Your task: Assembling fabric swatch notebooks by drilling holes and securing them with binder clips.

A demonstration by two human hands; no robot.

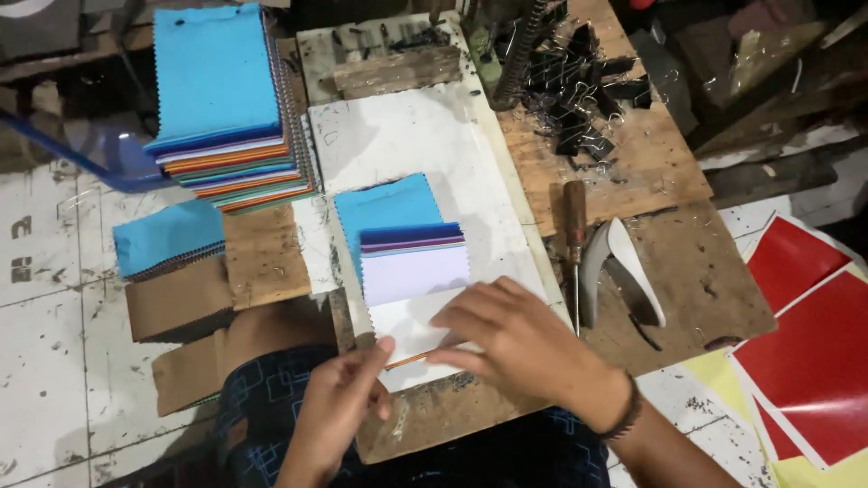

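Left hand (pixel 339 407), right hand (pixel 520 339) pressing swatch stack (pixel 411 271); possibly pinching edge.

A bare white strip of the work board (pixel 425 136) is left open beyond the fanned swatch stack (pixel 402 239). To the left, passage is blocked by the tall swatch pile (pixel 221 108). To the right, the way is narrowed by a screwdriver (pixel 575 239), a grey curved tool (pixel 624 271) and heaped binder clips (pixel 583 86).
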